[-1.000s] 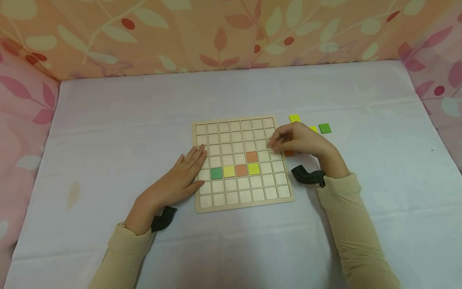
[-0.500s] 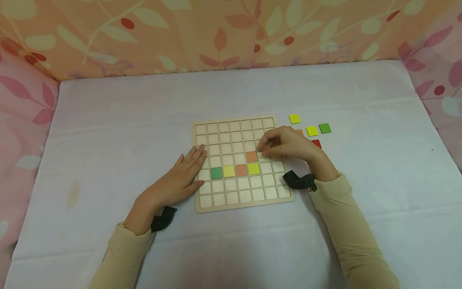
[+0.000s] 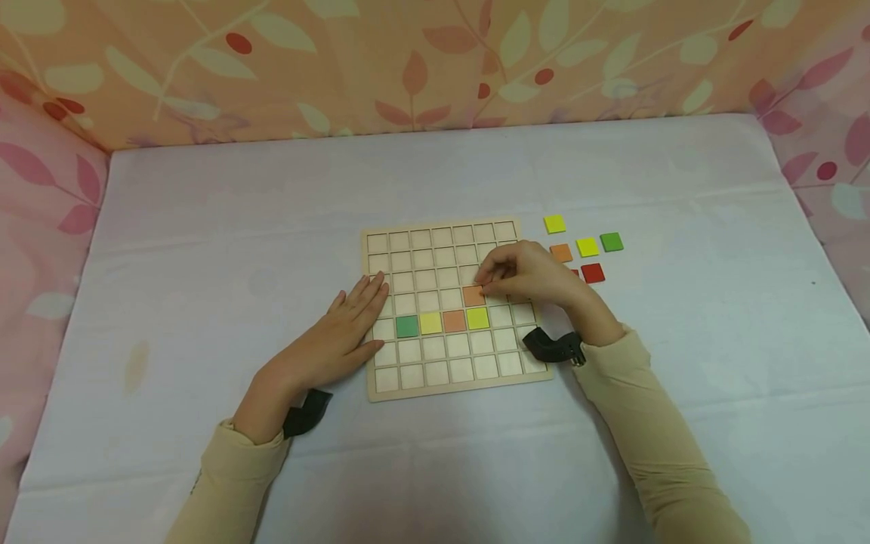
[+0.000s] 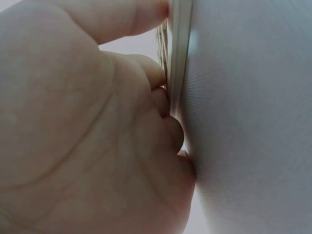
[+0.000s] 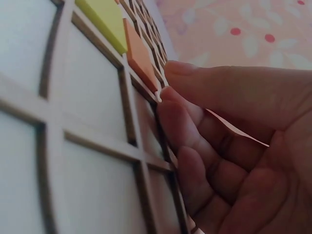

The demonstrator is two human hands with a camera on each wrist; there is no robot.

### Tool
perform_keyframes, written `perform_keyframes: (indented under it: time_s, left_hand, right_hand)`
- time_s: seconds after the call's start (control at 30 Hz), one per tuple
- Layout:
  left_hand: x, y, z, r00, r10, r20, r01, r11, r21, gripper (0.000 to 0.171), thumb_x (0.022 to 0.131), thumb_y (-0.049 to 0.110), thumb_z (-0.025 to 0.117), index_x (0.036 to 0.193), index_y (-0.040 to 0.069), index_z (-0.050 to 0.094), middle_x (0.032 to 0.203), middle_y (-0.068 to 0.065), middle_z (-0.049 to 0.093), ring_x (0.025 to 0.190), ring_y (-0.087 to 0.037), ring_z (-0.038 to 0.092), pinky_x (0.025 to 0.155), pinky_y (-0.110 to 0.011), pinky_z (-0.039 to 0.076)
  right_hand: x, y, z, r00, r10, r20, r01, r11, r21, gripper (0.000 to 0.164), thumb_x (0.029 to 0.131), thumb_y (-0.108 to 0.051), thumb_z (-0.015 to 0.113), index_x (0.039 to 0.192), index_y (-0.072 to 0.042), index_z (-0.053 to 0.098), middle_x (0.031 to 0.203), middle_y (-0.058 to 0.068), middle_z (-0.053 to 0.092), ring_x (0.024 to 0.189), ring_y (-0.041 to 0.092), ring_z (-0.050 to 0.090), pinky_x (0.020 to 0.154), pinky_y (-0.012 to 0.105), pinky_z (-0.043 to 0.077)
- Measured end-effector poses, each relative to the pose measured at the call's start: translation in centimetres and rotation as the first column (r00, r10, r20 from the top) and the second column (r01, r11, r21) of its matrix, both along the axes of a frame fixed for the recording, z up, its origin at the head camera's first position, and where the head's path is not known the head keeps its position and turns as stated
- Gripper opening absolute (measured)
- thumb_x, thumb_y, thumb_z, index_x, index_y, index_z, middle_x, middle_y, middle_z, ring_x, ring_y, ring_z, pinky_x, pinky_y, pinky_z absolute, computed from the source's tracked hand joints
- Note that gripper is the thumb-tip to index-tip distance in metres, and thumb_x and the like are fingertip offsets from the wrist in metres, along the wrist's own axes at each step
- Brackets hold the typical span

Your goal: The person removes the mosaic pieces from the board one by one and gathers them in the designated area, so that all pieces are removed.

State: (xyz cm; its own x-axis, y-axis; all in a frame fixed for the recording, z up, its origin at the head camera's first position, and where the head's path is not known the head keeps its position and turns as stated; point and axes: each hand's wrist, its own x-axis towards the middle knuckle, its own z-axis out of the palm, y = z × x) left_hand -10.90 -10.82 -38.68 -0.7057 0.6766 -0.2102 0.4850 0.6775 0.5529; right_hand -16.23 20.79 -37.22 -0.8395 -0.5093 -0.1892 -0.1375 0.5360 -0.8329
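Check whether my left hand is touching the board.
Touching: the left wrist view shows the thumb of the left hand meeting the edge of the board, with no gap between them.

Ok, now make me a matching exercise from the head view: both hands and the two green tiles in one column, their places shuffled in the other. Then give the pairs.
Things
1. left hand
2. right hand
3. green tile on the board
4. loose green tile

Places
A. directly left of a pale yellow tile
B. fingers over the board's left edge
C. farther right than the other loose tiles
D. fingertips at the upper orange tile

Pairs: 1-B, 2-D, 3-A, 4-C
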Motion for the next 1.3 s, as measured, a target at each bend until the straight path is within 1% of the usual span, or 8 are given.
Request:
perform_keyframes:
  time_s: [0.27,0.33,0.57,0.83,0.97,1.3]
  left_hand:
    - [0.27,-0.08,0.03,0.999,0.005,0.032,-0.005,1.000,0.016,0.074,0.096,0.020,0.052,0.151,0.002,0.006,0.158,-0.009,-0.004,0.143,-0.024,-0.008,0.112,-0.053,0.003]
    - [0.34,-0.05,-0.09,1.000,0.000,0.030,-0.001,1.000,0.023,0.074,0.096,0.020,0.052,0.151,0.002,0.006,0.158,-0.010,-0.004,0.143,-0.025,-0.007,0.112,-0.053,0.003]
    - [0.43,0.04,-0.23,1.000,-0.003,0.018,0.003,1.000,0.029,0.073,0.096,0.019,0.052,0.151,0.001,0.006,0.158,-0.010,-0.003,0.144,-0.026,-0.006,0.112,-0.054,0.004]
    - [0.48,-0.01,-0.34,1.000,0.008,0.001,-0.008,0.999,0.031,0.074,0.095,0.020,0.053,0.151,0.002,0.007,0.158,-0.009,-0.003,0.144,-0.024,-0.007,0.112,-0.053,0.003]
    - [0.43,-0.06,-0.22,1.000,0.012,0.005,-0.012,1.000,0.027,0.075,0.095,0.020,0.052,0.151,0.003,0.006,0.158,-0.008,-0.005,0.143,-0.023,-0.008,0.112,-0.052,0.002]
    - [0.42,-0.06,-0.29,1.000,0.016,-0.012,-0.015,0.999,0.042,0.073,0.095,0.020,0.053,0.151,0.002,0.008,0.158,-0.010,-0.002,0.144,-0.026,-0.005,0.112,-0.054,0.004]
  right_hand:
    - [0.66,-0.59,-0.46,1.000,0.000,-0.021,0.001,0.998,0.060,0.009,0.079,-0.009,0.076,0.087,-0.009,0.072,0.077,-0.001,0.061,0.072,0.017,0.055,0.064,0.028,0.044]
    - [0.82,-0.63,-0.48,1.000,0.007,-0.026,-0.005,0.998,0.069,0.010,0.078,-0.009,0.076,0.087,-0.010,0.072,0.077,-0.001,0.060,0.072,0.017,0.054,0.065,0.029,0.044]
    - [0.95,-0.43,-0.49,0.998,0.044,-0.047,-0.043,0.999,0.030,0.012,0.077,-0.005,0.076,0.088,-0.008,0.070,0.083,0.000,0.061,0.072,0.017,0.054,0.065,0.027,0.045]
    - [0.88,-0.34,-0.17,0.997,0.050,-0.060,-0.051,0.999,-0.012,0.011,0.078,-0.001,0.075,0.086,-0.007,0.071,0.082,0.000,0.064,0.073,0.017,0.057,0.067,0.027,0.048]
    - [0.78,-0.38,0.02,0.996,0.058,-0.066,-0.059,0.998,-0.020,0.011,0.078,0.000,0.074,0.086,-0.007,0.072,0.083,0.000,0.065,0.075,0.016,0.058,0.069,0.028,0.049]
    - [0.62,-0.49,0.14,0.994,0.071,-0.081,-0.074,0.997,-0.037,0.009,0.079,-0.001,0.074,0.085,-0.007,0.072,0.083,0.000,0.066,0.075,0.016,0.059,0.069,0.027,0.049]
